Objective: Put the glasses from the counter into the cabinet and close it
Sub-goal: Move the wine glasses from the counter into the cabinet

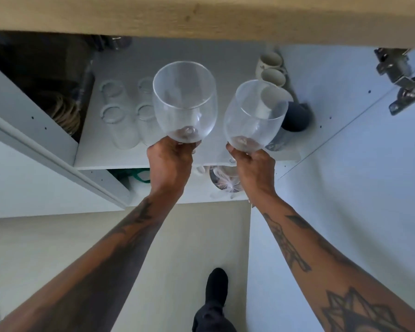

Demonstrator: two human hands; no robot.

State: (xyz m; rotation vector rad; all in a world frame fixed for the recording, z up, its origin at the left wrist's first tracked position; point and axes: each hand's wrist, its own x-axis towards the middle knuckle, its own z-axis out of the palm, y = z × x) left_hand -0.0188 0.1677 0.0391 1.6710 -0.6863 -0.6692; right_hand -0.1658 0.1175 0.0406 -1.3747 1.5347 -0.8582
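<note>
Two clear wine glasses are raised in front of the open wall cabinet. My left hand (169, 164) grips the left wine glass (185, 101) just under its bowl. My right hand (254, 168) holds the right wine glass (255, 116) the same way. Both bowls are upright and hang in front of the white upper shelf (98, 154), slightly apart from each other. The stems are hidden by my fingers. The cabinet door (357, 176) stands open on the right, with a metal hinge (403, 82) near its top.
Several clear tumblers (120, 116) stand on the shelf's left half. Cream mugs (271, 68) and a dark mug (295, 118) line its right side. A lower shelf holds a green item (139, 177) and more glassware (225, 180). A neighbouring cabinet (58, 97) at left holds dark dishes.
</note>
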